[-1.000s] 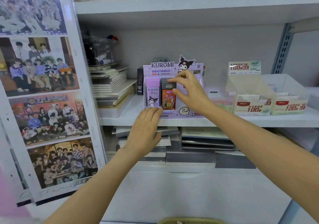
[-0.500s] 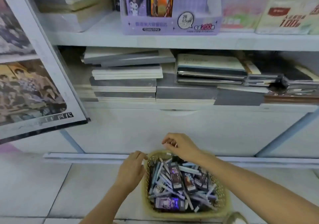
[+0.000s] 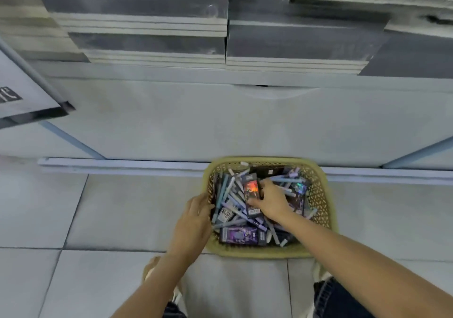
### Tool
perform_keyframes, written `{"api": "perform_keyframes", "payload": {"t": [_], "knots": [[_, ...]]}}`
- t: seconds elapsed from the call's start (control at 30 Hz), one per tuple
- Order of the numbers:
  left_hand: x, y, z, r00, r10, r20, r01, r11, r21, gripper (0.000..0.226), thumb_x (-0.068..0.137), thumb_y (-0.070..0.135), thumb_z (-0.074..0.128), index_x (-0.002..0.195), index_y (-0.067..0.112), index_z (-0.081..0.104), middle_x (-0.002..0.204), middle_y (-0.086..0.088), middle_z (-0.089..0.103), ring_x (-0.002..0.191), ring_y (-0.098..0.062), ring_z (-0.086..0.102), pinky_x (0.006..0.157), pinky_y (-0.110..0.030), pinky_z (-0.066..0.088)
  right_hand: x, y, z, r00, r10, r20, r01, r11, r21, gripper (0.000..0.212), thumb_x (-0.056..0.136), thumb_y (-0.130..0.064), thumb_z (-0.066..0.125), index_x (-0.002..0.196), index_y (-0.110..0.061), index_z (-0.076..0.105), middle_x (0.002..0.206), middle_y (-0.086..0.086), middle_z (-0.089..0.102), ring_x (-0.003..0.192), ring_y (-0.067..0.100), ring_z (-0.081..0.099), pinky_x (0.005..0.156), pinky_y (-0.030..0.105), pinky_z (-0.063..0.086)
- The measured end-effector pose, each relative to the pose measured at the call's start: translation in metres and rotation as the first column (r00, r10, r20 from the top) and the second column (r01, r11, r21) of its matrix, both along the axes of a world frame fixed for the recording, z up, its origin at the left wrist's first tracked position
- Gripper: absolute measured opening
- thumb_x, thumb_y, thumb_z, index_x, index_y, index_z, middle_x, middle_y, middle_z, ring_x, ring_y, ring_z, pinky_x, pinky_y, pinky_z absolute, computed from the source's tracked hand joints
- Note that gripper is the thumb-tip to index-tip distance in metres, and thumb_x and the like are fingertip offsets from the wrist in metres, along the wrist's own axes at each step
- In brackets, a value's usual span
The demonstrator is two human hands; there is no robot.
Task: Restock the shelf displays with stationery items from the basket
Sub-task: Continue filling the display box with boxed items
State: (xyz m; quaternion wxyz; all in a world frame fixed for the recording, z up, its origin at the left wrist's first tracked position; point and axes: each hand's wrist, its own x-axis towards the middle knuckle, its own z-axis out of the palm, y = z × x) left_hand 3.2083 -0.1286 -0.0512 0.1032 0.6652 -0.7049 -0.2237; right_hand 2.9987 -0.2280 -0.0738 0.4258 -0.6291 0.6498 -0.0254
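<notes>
While my right hand (image 3: 272,203) pinches the orange-printed box (image 3: 252,193) between thumb and fingers, near the middle of the yellow basket (image 3: 318,195) at lower centre of frame, I would lift it straight up and slowly, since loose pens (image 3: 229,196) lie crossed beside and under it and could drag out. My left hand (image 3: 195,216) lies against the basket's left rim. Its fingertips are hidden past the edge, so I cannot tell whether it grips. A purple box (image 3: 241,235) lies nearer me. Stacked notebooks (image 3: 152,23) fill the upper frame, and a poster board (image 3: 27,101) juts in at the left, worth avoiding on the way up.
</notes>
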Motion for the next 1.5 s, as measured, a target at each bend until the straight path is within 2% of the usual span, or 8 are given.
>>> {"api": "perform_keyframes", "payload": {"t": [0.23,0.37,0.47,0.6,0.73,0.9,1.2,1.5], "knots": [[-0.012,-0.018,0.011,0.907,0.229,-0.354,-0.22,0.973,0.066,0.023,0.097,0.02,0.056,0.117,0.012,0.065,0.108,-0.001,0.066,0.099,-0.015,0.057,0.083,-0.025,0.044,-0.016,-0.015,0.027,0.941,-0.007,0.339,-0.064,0.978,0.197,0.035,0.088,-0.032,0.07,0.12,-0.02,0.064,0.12,-0.007,0.066,0.113,0.003,0.058,0.097,0.028,0.04],[-0.037,-0.027,0.023,0.302,0.611,-0.732,-0.175,0.79,0.588,0.028,0.096,0.028,0.056,0.118,0.014,0.066,0.104,-0.002,0.074,0.097,-0.015,0.069,0.079,-0.028,0.057,0.003,-0.005,0.035,0.893,0.158,0.421,-0.287,0.921,0.262,0.023,0.084,-0.029,0.075,0.105,-0.024,0.068,0.103,-0.007,0.072,0.098,0.004,0.067,0.094,0.029,0.052],[-0.035,-0.024,0.023,0.116,0.674,-0.73,-0.229,0.733,0.64,0.026,0.098,0.016,0.052,0.12,0.007,0.062,0.107,-0.012,0.073,0.099,-0.026,0.07,0.076,-0.031,0.058,0.008,0.004,0.034,0.866,0.17,0.47,-0.319,0.912,0.259,0.027,0.088,-0.031,0.071,0.11,-0.016,0.068,0.102,-0.002,0.073,0.093,0.014,0.071,0.081,0.031,0.058],[-0.011,-0.017,0.017,0.136,0.688,-0.713,-0.297,0.715,0.633,0.021,0.099,0.018,0.052,0.117,0.008,0.056,0.091,-0.014,0.075,0.081,-0.025,0.072,0.069,-0.035,0.059,-0.008,0.011,0.02,0.892,0.436,0.123,-0.448,0.888,0.103,0.02,0.087,-0.031,0.07,0.106,-0.022,0.07,0.095,-0.01,0.069,0.089,0.01,0.066,0.08,0.029,0.054],[0.005,-0.012,0.01,0.12,0.718,-0.686,-0.316,0.683,0.659,0.023,0.099,0.02,0.052,0.114,0.003,0.053,0.077,-0.015,0.07,0.061,-0.025,0.067,0.057,-0.036,0.058,-0.009,0.028,0.006,0.752,0.628,-0.201,-0.638,0.77,0.021,0.041,0.084,-0.039,0.071,0.12,-0.023,0.062,0.109,-0.004,0.057,0.102,0.015,0.054,0.08,0.031,0.049],[0.007,-0.012,0.006,0.223,0.717,-0.661,-0.305,0.695,0.651,0.025,0.098,0.017,0.054,0.117,0.002,0.052,0.079,-0.014,0.069,0.061,-0.02,0.065,0.058,-0.031,0.056,-0.008,0.036,0.0,0.682,0.671,-0.292,-0.706,0.707,-0.025,0.046,0.081,-0.043,0.073,0.117,-0.02,0.055,0.114,-0.001,0.046,0.105,0.018,0.049,0.069,0.03,0.042],[0.011,-0.014,0.006,0.253,0.709,-0.658,-0.259,0.705,0.66,0.022,0.096,0.012,0.057,0.115,0.003,0.053,0.08,-0.011,0.07,0.064,-0.018,0.067,0.062,-0.031,0.058,-0.01,0.021,0.005,0.8,0.592,-0.095,-0.588,0.806,0.072,0.029,0.078,-0.034,0.079,0.098,-0.018,0.065,0.106,-0.002,0.044,0.095,0.016,0.048,0.078,0.031,0.045],[0.003,-0.034,0.02,0.588,0.461,-0.665,-0.227,0.883,0.411,0.04,0.08,0.032,0.078,0.113,0.021,0.057,0.097,0.0,0.07,0.087,-0.016,0.068,0.079,-0.034,0.057,0.002,-0.015,0.044,0.816,0.538,0.209,-0.559,0.827,0.055,0.013,0.089,-0.022,0.068,0.102,-0.022,0.067,0.098,-0.016,0.064,0.096,0.0,0.06,0.089,0.026,0.048]]}}
